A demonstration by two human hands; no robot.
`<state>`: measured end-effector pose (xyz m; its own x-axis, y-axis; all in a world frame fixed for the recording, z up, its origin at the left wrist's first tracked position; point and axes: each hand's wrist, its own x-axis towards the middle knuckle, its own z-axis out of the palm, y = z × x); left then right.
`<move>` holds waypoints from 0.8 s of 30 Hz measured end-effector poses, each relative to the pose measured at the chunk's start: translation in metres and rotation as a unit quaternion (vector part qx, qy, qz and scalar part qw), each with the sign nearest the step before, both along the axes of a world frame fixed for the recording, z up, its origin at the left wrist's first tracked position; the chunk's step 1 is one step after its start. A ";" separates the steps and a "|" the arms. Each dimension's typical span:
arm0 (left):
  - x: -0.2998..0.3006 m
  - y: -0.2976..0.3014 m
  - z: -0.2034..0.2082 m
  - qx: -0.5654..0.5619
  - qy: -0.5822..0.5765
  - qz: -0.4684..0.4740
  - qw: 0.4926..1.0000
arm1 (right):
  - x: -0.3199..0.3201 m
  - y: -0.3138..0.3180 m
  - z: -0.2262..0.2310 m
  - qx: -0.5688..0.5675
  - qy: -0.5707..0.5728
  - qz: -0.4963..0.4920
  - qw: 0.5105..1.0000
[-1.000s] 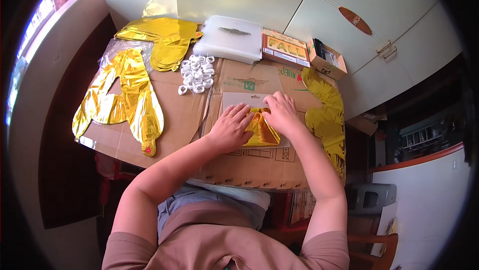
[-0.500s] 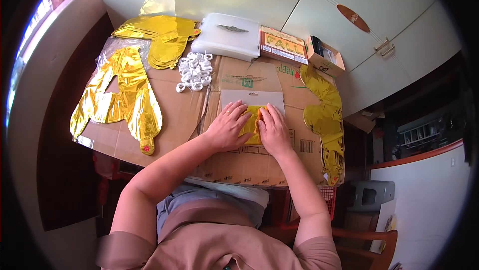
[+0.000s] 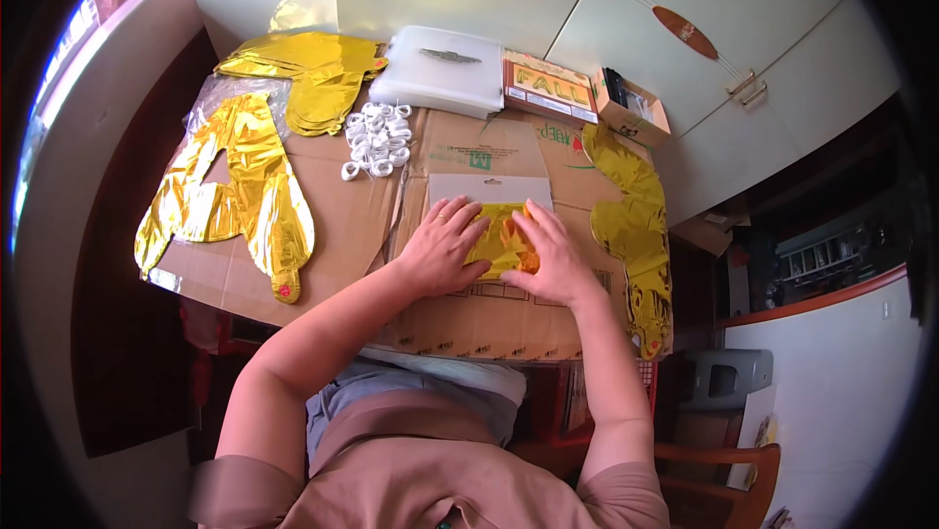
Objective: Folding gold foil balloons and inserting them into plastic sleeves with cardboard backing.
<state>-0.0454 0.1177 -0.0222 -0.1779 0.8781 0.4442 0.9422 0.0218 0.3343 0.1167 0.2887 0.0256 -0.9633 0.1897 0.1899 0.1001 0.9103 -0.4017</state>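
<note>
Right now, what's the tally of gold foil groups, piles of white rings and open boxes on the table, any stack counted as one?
Gold foil groups: 4 (foil between the hands, A-shaped foil, back-left foil stack, right-edge foil)
White ring pile: 1
Open box: 1
Total: 6

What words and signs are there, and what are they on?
I won't copy words out, but print shows here:
Flat box: big capitals; smaller print too small to read.
Cardboard: green writing, a green square sign; black print too small to read.
Wooden oval: pale mark, too small to read.
Gold foil: none I can see.
</note>
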 end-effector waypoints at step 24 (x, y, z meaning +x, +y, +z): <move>0.005 0.001 0.002 -0.040 0.050 0.013 0.998 | -0.078 0.094 0.015 -0.195 -0.284 -0.082 0.935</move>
